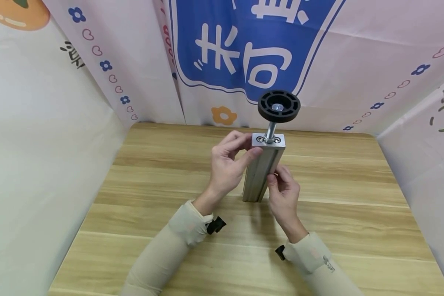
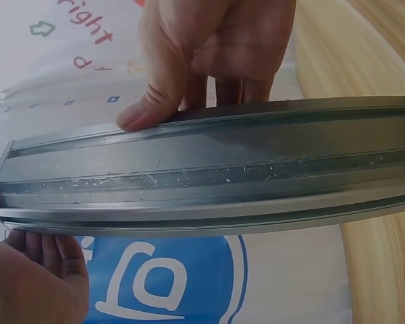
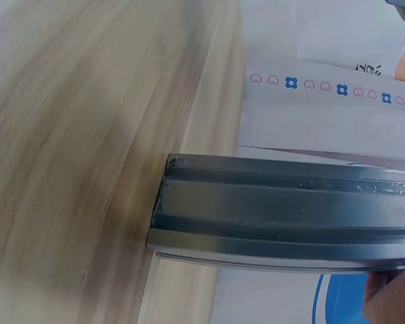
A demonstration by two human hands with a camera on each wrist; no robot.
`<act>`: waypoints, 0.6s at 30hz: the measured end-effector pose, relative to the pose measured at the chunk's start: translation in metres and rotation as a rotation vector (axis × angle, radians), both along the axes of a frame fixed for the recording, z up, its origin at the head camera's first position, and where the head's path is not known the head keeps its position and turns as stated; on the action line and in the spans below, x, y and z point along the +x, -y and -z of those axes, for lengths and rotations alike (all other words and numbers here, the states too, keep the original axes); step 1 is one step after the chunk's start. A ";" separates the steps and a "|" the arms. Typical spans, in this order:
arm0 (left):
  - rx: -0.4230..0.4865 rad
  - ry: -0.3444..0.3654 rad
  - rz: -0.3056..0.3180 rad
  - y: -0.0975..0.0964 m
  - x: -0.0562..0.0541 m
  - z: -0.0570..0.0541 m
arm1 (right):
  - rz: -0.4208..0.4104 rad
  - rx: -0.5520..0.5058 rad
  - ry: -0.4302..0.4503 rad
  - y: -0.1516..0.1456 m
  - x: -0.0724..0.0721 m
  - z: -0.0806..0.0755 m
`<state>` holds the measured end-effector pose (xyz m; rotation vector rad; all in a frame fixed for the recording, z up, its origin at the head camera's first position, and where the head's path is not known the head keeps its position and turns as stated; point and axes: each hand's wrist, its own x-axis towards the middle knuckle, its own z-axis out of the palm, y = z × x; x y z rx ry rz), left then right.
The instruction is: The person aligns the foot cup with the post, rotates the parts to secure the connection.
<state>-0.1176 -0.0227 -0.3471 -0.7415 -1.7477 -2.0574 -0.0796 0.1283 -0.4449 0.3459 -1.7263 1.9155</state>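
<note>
An aluminium profile [image 1: 260,174] stands nearly upright, its lower end at the tabletop. On its top end is a plate with two screws, a threaded stem [image 1: 271,130] with a nut, and a round black levelling foot [image 1: 279,118]. My left hand [image 1: 223,164] pinches the profile's top between thumb and fingers. Lower down on the right side, my right hand [image 1: 285,195] grips it, thumb in front. Long grooves and small pale specks show on the profile [image 2: 209,152] in the left wrist view. The right wrist view shows its lower end [image 3: 256,206] against the wood.
A wood-grain table [image 1: 159,193] lies under both hands. Printed fabric surrounds it on the visible sides, with a blue panel [image 1: 229,78] bearing white characters at the back. Small black devices [image 1: 216,225] sit at the sleeve cuffs.
</note>
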 end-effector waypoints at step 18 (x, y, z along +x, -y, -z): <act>-0.009 -0.014 -0.016 0.003 0.002 -0.001 | 0.015 0.019 -0.012 0.003 0.000 0.000</act>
